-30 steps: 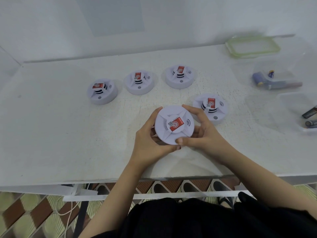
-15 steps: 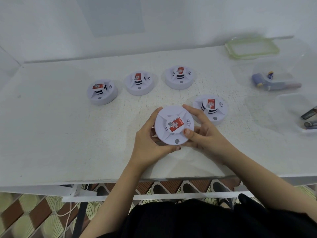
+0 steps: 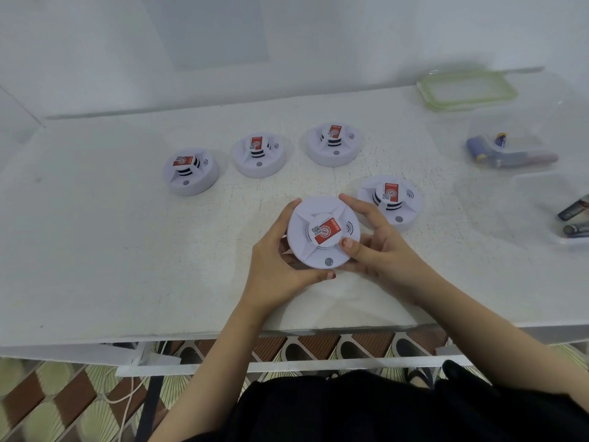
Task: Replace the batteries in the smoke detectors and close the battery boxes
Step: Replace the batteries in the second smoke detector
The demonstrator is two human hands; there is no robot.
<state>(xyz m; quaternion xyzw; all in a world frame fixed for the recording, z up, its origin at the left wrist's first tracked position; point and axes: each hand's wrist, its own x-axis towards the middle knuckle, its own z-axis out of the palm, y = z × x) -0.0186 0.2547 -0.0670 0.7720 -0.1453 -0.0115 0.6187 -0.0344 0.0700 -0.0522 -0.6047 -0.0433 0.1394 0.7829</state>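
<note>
Smoke detector (image 3: 322, 234) between both hands

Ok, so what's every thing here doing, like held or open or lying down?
Held detector: face up, gripped by left hand and right hand.
Four other detectors: face up on the table.
Green-rimmed lid: lying flat, on no tub.
Two clear tubs: seemingly lidless, batteries inside.

Appears a domestic room, improvised workstation: scuffed white-painted surface (image 3: 95, 250) against bare white walls (image 3: 95, 43), patterned brown-and-green floor tiles (image 3: 47, 403), household food-container lid (image 3: 467, 90).
</note>
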